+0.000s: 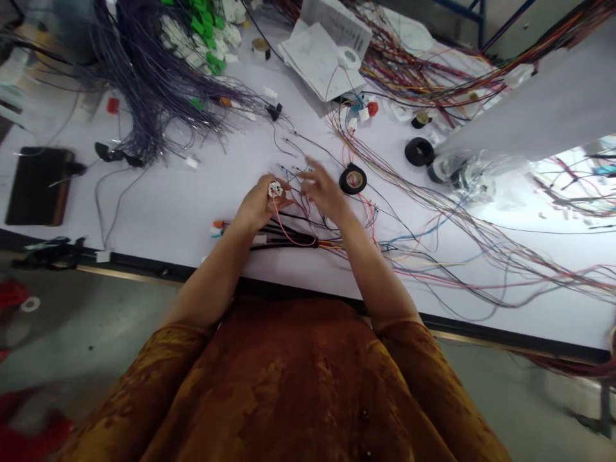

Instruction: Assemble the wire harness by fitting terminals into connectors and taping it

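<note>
At center frame, the left hand point(262, 204) is gripping a round white connector point(275, 189) between its fingers, a pink wire trailing from it over the white worktop point(158, 212). Just to its right, the right hand point(323, 191) is hovering, blurred, its fingers spreading near thin wires; whether they are grasping one, the view cannot tell. Beside it, a black tape roll point(353, 179) is showing a label too small to read. Printed papers point(322, 58) are lying at upper center, their text illegible.

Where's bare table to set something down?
A broad bare patch of table lies among the purple wires, left hand and near edge. It's crowded between the hands, under the purple wires, and right of the black tape roll, where coloured wires sprawl.
</note>
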The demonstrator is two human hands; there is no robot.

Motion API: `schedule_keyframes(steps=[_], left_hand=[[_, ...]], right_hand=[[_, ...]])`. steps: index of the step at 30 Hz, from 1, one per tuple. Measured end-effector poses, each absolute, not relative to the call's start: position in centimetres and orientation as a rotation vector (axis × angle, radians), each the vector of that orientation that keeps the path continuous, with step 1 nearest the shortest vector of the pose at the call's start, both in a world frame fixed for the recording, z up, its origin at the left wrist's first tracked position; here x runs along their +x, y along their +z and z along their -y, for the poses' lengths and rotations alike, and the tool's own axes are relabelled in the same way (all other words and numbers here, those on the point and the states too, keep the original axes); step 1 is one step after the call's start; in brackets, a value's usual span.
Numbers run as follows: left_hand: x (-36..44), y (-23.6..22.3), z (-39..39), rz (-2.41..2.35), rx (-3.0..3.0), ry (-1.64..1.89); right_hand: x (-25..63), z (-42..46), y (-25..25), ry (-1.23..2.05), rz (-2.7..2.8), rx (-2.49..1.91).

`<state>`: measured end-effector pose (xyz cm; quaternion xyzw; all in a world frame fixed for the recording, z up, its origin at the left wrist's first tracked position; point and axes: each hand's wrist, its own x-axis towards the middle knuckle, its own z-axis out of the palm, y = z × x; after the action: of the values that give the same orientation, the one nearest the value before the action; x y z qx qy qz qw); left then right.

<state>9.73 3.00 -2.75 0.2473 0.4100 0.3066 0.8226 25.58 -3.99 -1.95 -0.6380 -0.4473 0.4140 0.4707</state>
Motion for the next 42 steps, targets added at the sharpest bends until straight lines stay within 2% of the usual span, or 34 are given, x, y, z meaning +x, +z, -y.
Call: schedule_keyframes(steps=[5,9,14,18,24,27,34,38,42], left_hand=[[9.2,-3.0,-3.2,-0.9,0.524,0.614],[9.4,-2.3,-3.2,-0.924,0.45,0.612],[10.0,-2.3,-2.6,-0.811,0.315,0.731],[9.6,-2.9,-2.6,-0.793,0.304,0.765],[9.0,-3.5,-3.3,-0.836,0.35,0.784],[8.9,-3.8,-3.5,-0.842,0.349,0.767],[8.8,-3.8,-3.5,-0.8,0.356,0.725],[8.8,-3.8,-3.6,-0.821,0.348,0.712],[9.0,-3.9,-3.6,-0.831,0.337,0.713]], right_hand=[[29.4,3.6,-0.2,0.916,0.643,-1.569],[29.7,8.9,-1.3,0.913,0.988,-1.738],[27.4,15.6,-4.2,0.592,1.493,-1.784],[27.0,16.8,-4.6,0.466,1.552,-1.928],[27.7,16.3,-2.1,0.306,1.609,-1.986],[28.3,15.5,-1.2,0.481,1.499,-1.894],[32.2,11.6,-0.2,1.342,1.12,-1.664],[33.6,10.9,-0.1,1.455,1.194,-1.904],[33.9,11.3,0.2,1.629,0.993,-1.719]])
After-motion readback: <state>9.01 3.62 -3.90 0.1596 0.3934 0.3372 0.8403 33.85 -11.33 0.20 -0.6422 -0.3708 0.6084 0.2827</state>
